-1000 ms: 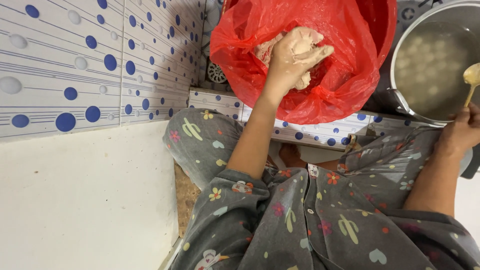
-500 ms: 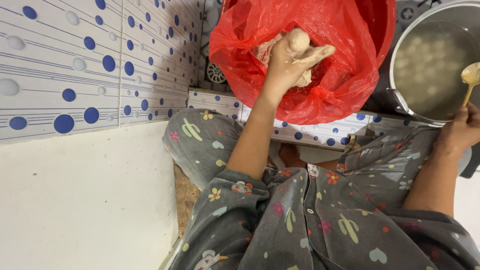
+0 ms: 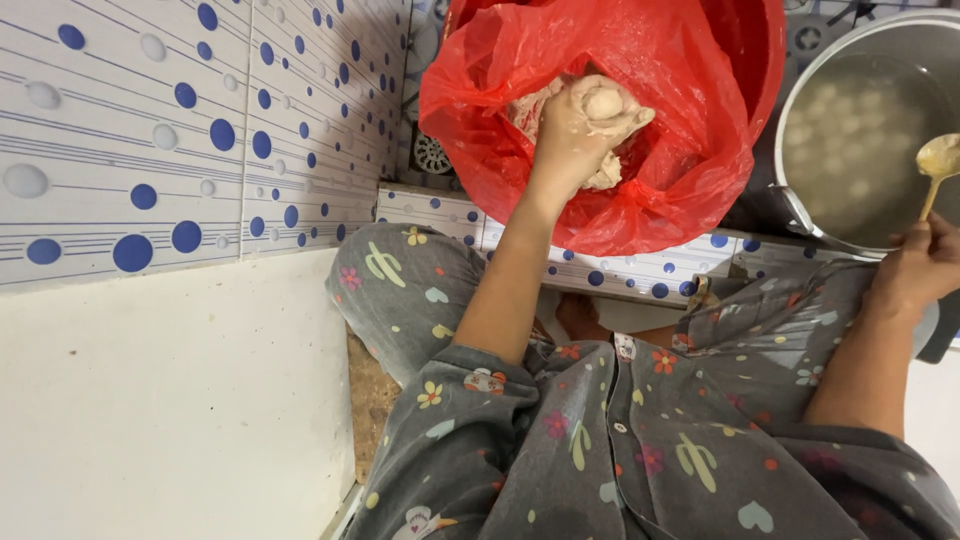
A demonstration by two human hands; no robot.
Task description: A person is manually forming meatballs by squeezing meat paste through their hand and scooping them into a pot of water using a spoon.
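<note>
My left hand (image 3: pixel 585 125) is inside a red plastic bag (image 3: pixel 660 190) that lines a red bucket. It squeezes pale dough, and a small round ball of dough (image 3: pixel 604 101) bulges out at the top of the fist. More dough lies under the hand in the bag. My right hand (image 3: pixel 915 265) grips the handle of a spoon (image 3: pixel 938 160) whose bowl is coated in dough and held over a metal pot (image 3: pixel 860 130). The pot holds cloudy liquid with several pale balls floating in it.
A tiled wall with blue and white dots (image 3: pixel 170 130) stands to the left, above a plain white surface (image 3: pixel 160 400). A low dotted tile ledge (image 3: pixel 600 270) runs under the bucket and pot. My knees in grey flowered clothing (image 3: pixel 620 420) fill the lower middle.
My left hand has squeezed the dough so a rounder ball now sticks out at the top of the fist. The right hand with the spoon has barely moved.
</note>
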